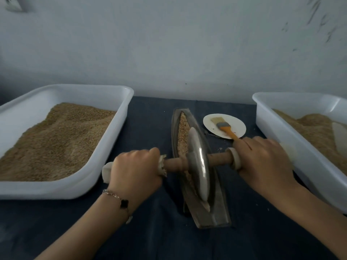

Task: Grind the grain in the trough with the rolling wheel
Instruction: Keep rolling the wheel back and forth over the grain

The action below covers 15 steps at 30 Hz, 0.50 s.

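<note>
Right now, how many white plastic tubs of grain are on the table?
2. One white tub sits left of the trough, the other tub right of it, cut off by the frame edge. Anything beyond the frame is unseen.

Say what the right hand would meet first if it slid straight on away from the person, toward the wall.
Likely the brush on the paper plate: its orange handle ends right at the right hand; depth there is unclear.

I can read no text, label, brand, number or sign anywhere in my view.
</note>
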{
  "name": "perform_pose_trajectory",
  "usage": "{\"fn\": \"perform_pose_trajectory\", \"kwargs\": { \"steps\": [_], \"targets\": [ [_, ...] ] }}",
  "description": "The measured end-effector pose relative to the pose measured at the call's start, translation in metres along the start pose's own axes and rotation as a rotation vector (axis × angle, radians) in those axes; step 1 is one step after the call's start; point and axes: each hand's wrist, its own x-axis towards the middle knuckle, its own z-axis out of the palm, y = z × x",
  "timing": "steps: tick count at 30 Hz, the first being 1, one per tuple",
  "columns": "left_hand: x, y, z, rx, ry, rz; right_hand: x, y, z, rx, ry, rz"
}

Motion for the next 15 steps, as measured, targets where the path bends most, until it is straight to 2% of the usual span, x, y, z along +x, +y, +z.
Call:
{"fn": "perform_pose_trajectory", "kwargs": {
  "steps": [6, 9, 12, 15],
  "targets": [
    [0.022, -0.007, 0.019, 0.022, -0.057, -0.085, 0.022, 0.008, 0.018, 0.055, -0.065, -0.024],
    [0.044, -0.013, 0.033, -0.022, -0.055, -0.103, 0.050, 0.019, 0.038, -0.019, -0.218, -0.003],
    [0.075, -0.019, 0.041, -0.013, -0.024, -0.116, 0.083, 0.030, 0.061, 0.008, -0.364, 0.085],
    [0.110, -0.023, 0.045, -0.006, -0.031, -0.154, 0.108, 0.039, 0.076, 0.050, -0.348, 0.120]
  ]
}}
